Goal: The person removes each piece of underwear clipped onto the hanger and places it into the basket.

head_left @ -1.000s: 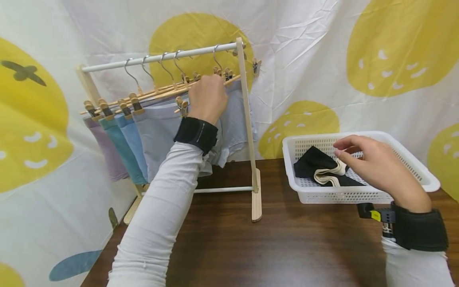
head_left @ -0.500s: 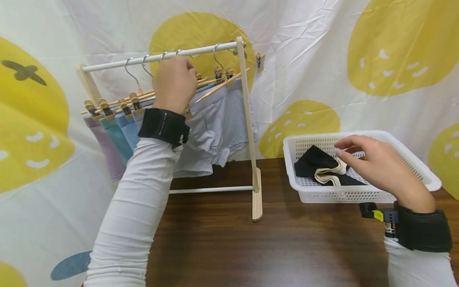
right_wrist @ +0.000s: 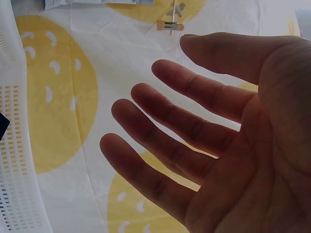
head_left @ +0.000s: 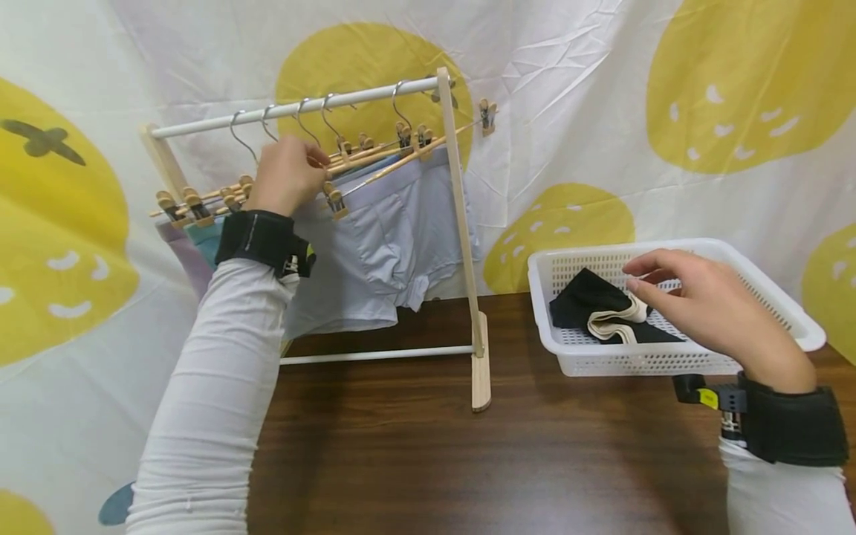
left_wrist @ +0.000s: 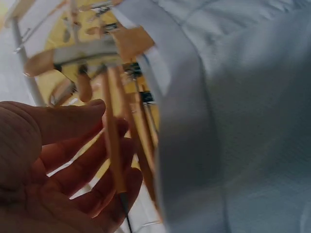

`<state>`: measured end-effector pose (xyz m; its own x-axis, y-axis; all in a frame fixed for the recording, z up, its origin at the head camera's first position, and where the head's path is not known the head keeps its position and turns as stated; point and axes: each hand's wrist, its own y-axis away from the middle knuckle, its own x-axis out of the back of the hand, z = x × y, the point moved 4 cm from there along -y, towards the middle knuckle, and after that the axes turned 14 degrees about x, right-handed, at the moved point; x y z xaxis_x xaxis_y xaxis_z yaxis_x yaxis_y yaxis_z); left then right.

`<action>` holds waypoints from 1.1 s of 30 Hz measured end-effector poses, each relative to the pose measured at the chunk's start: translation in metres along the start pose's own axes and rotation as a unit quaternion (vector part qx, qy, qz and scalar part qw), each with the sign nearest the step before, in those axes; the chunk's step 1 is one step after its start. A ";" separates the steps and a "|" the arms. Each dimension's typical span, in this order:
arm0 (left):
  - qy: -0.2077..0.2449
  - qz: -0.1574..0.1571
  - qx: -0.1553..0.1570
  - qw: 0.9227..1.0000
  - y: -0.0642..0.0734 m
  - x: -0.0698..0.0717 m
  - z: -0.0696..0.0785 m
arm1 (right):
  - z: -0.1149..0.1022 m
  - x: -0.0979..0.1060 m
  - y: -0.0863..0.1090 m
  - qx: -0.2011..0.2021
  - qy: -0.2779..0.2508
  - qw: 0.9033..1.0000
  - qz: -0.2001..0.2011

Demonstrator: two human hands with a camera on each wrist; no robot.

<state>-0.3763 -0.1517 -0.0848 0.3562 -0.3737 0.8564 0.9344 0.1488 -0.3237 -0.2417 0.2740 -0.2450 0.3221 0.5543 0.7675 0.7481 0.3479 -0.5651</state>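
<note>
My left hand (head_left: pixel 287 177) is among the wooden clip hangers on the small rack, its fingers loosely bent. In the left wrist view a wooden hanger bar (left_wrist: pixel 112 145) passes in front of those fingers, close to the thumb tip; whether they touch is unclear. Light grey shorts (head_left: pixel 384 245) hang from the front hanger, beside a wooden clip (head_left: pixel 336 200). Purple shorts (head_left: pixel 183 253) and teal shorts (head_left: pixel 206 241) hang at the left end, partly behind my arm. My right hand (head_left: pixel 709 305) hovers over the white basket (head_left: pixel 649 364), fingers relaxed and holding nothing.
Black cloth with cream edging (head_left: pixel 588 301) lies in the basket. The rack's white top rail (head_left: pixel 374 96) carries several metal hooks, and its right post (head_left: pixel 461 223) stands on the brown table (head_left: pixel 428 453). A patterned white curtain (head_left: pixel 535 134) hangs close behind.
My left hand has moved left along the hangers, away from the middle of the rack, uncovering the front grey shorts and their clip. The right hand has stayed nearly still over the basket.
</note>
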 end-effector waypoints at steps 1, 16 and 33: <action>-0.002 0.000 -0.005 1.000 -0.001 -0.002 -0.002 | 0.000 0.000 0.000 0.002 0.000 1.000 0.000; 0.001 0.025 -0.046 0.999 -0.004 -0.013 -0.002 | 0.004 -0.001 0.003 0.007 0.007 1.000 0.000; 0.012 0.073 -0.054 0.996 0.001 0.003 0.006 | 0.005 -0.001 0.003 0.007 0.011 1.000 0.005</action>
<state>-0.3739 -0.1477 -0.0800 0.4877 -0.3766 0.7876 0.8672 0.1054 -0.4867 -0.2431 0.2786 -0.2485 0.3429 0.5415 0.7676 0.7367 0.3520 -0.5774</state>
